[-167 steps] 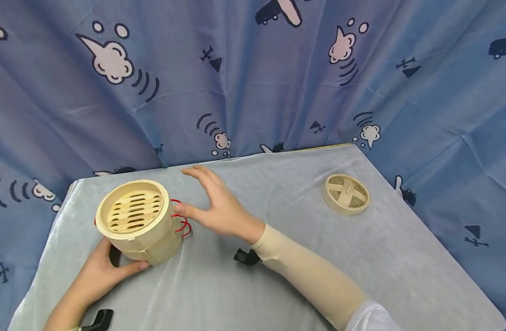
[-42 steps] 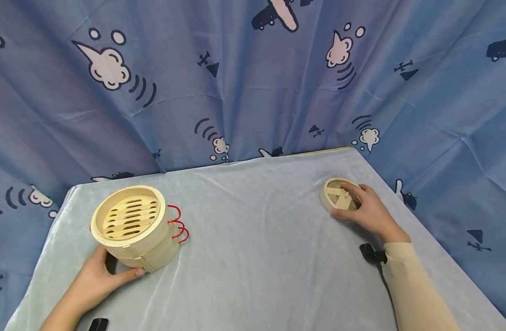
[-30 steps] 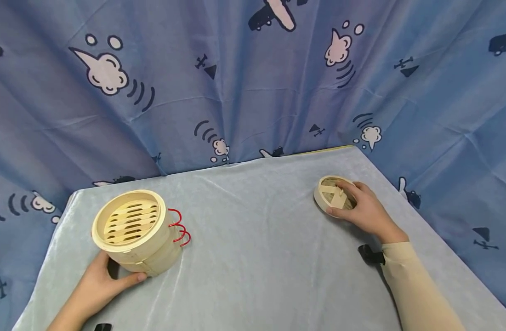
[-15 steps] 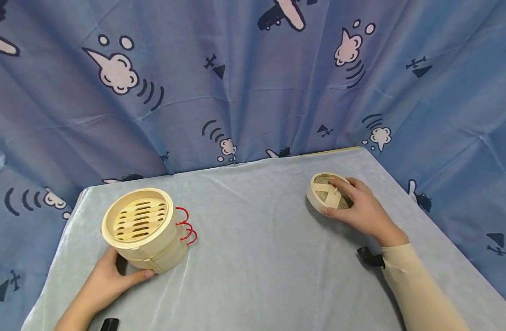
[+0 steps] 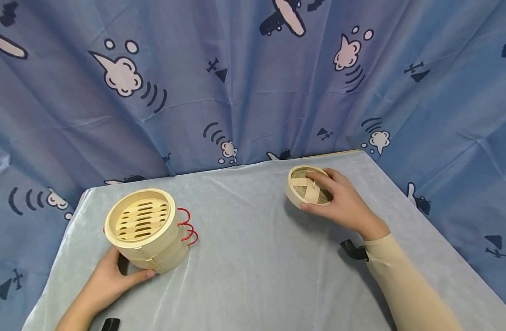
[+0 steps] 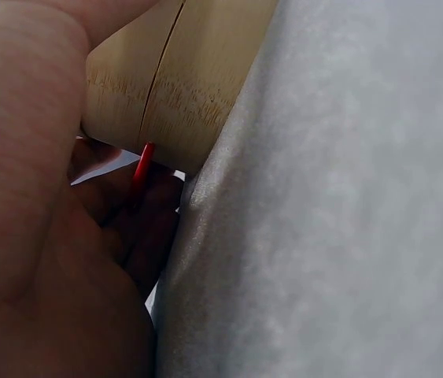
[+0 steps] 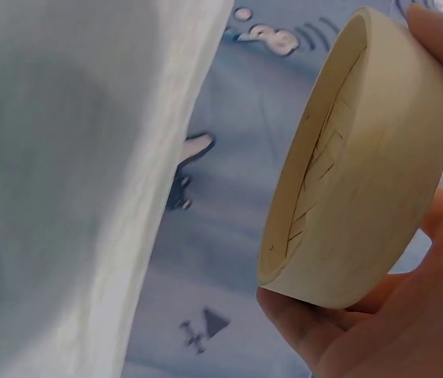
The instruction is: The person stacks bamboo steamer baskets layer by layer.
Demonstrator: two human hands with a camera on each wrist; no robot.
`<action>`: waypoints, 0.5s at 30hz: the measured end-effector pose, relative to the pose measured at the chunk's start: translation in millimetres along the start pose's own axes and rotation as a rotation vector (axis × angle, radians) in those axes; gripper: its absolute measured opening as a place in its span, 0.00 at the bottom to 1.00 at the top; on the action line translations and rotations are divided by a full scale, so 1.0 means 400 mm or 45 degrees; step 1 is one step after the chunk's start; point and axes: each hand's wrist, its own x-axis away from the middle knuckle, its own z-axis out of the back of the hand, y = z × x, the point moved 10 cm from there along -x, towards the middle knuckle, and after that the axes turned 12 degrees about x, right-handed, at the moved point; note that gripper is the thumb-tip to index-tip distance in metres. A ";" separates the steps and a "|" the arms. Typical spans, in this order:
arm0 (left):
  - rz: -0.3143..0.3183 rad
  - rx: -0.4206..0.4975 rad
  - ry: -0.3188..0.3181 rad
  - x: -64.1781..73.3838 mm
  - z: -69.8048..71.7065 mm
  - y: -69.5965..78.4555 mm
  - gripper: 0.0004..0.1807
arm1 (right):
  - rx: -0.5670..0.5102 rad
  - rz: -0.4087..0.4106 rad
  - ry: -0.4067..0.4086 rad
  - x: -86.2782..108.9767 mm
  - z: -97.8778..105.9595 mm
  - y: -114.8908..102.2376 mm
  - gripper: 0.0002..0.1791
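A two-tier round bamboo steamer (image 5: 163, 250) stands on the left of the table, its slatted rack (image 5: 143, 219) facing up. Red loops (image 5: 189, 224) stick out from its right side. My left hand (image 5: 105, 281) holds the lower tier, thumb across the front and fingers round the far left side, partly hidden. In the left wrist view, the steamer wall (image 6: 166, 79) and a red piece (image 6: 142, 169) show beside the palm. My right hand (image 5: 343, 202) grips the small steamer lid (image 5: 312, 193) by its rim, raised and tilted. From the right wrist, the lid's woven underside (image 7: 319, 161) is visible.
Pale grey-blue cloth (image 5: 244, 257) covers the table. A blue patterned curtain (image 5: 244, 82) hangs behind and along the right side. A black wrist device (image 5: 354, 250) is below the right hand, and another (image 5: 110, 324) is near the left forearm.
My right hand has left the steamer's side, gone to the lid at the far right, taken hold of it, raised it and carried it left. The left hand keeps its hold on the steamer.
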 end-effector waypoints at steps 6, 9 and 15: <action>0.018 -0.014 0.000 0.006 0.002 -0.004 0.57 | -0.022 0.071 -0.032 -0.039 -0.024 -0.078 0.47; 0.024 -0.019 -0.002 0.006 0.002 -0.007 0.57 | -0.078 0.104 -0.059 -0.055 -0.039 -0.123 0.46; 0.016 -0.009 0.004 0.005 0.001 -0.010 0.56 | -0.133 0.203 -0.077 -0.098 -0.063 -0.234 0.46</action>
